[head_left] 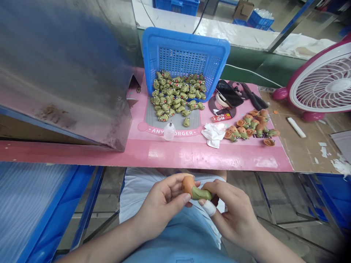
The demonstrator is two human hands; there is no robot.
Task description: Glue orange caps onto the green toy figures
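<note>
Both hands meet over my lap, below the table edge. My left hand (161,204) pinches the orange cap end of a small toy figure (195,189), and my right hand (233,212) grips its green body; a white bandage wraps one right finger. On the pink mat (192,151) a tipped blue basket (186,54) spills several green toy parts (175,96). To the right lies a group of finished figures with orange caps (252,128).
A small clear bottle (169,130) and a crumpled white cloth (213,134) lie near the mat's front. A phone (229,93), black pliers (253,96) and a red packet (221,118) sit behind. A pink fan (323,84) stands right; a metal chute (65,69) fills the left.
</note>
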